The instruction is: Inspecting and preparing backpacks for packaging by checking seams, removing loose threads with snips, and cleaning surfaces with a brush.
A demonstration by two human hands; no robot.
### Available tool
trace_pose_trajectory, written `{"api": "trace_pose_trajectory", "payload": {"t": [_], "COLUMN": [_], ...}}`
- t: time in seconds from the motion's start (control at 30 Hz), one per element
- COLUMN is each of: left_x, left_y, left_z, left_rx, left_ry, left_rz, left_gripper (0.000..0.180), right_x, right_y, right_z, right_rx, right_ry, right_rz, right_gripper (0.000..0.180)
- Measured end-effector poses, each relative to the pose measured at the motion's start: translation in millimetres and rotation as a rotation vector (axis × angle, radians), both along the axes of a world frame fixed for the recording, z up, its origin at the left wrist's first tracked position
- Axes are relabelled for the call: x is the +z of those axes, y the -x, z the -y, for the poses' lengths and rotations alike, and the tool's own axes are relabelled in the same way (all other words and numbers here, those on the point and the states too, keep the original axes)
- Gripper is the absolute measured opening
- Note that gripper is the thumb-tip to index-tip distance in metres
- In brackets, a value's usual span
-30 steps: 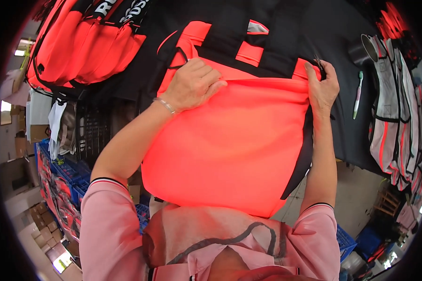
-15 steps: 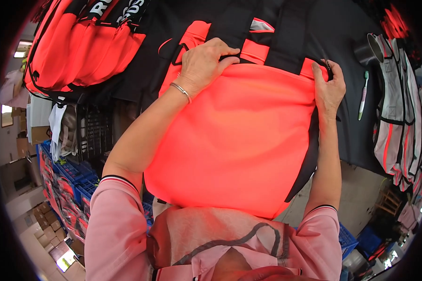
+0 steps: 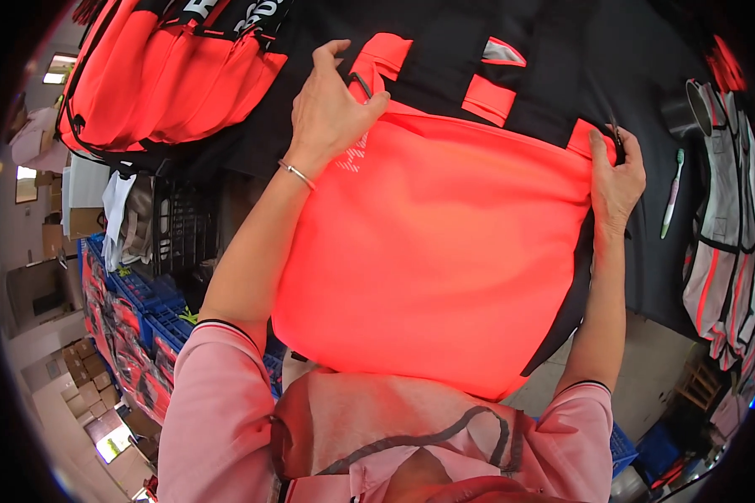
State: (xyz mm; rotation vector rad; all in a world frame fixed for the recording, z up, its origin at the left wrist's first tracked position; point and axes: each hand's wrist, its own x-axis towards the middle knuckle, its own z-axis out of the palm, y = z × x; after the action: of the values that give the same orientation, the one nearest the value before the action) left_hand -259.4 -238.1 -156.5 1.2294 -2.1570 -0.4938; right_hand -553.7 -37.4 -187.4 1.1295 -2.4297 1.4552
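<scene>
One bright orange-red fabric piece [image 3: 436,243] fills the centre of the frame, broad face up, its lower edge draped toward the worker's apron [image 3: 377,415], which seems to serve as a backstop for loose cloth. At the piece's upper right corner, the right hand [image 3: 619,180] pinches the edge between thumb and fingers, apparently to anchor that side and draw the top seam straight; a slim dark object [image 3: 619,144] shows in the same grip, too small to identify. At the upper left corner, the left hand [image 3: 331,113] has its thumb and forefinger spread wide, with a black loop [image 3: 359,85] just beside the thumb; whether they touch cannot be told. The hand hides part of that edge. Above the seam, dark straps [image 3: 440,59] and an orange-red tab [image 3: 489,99] lie pointing away, likely laid so to leave the seam exposed.

Similar pieces [image 3: 168,80] crowd the upper left of the frame, narrowing the room beside the left hand. Near the right forearm, a toothbrush [image 3: 673,193] lies on the black surface [image 3: 658,272], with a dark cup [image 3: 684,117] and hanging grey panels [image 3: 721,226] hemming the right edge. Blue crates [image 3: 143,289] line the left.
</scene>
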Motion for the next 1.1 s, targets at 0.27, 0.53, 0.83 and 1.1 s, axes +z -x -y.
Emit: {"api": "trace_pose_trajectory", "payload": {"t": [0.27, 0.53, 0.83, 1.1], "left_x": [3.6, 20.7, -1.5, -4.3], "left_y": [-7.3, -17.9, -30.7, -29.3], "left_z": [30.0, 33.0, 12.4, 6.6], "left_rx": [-0.123, -0.394, -0.441, -0.467], "left_ry": [-0.478, -1.16, -1.435, -1.396], "left_rz": [-0.047, -0.469, -1.001, -1.066], "left_gripper": [0.059, 0.022, 0.017, 0.021], "right_x": [47.3, 69.1, 42.7, 63.2], "right_y": [-24.4, -97.5, -120.5, -141.4], "right_z": [31.6, 106.2, 100.0, 105.6], "right_rx": [-0.04, 0.721, 0.799, 0.777], "right_ry": [0.098, 0.027, 0.094, -0.093], "right_rz": [-0.54, 0.424, 0.159, -0.195], "right_gripper": [0.035, 0.019, 0.027, 0.009]}}
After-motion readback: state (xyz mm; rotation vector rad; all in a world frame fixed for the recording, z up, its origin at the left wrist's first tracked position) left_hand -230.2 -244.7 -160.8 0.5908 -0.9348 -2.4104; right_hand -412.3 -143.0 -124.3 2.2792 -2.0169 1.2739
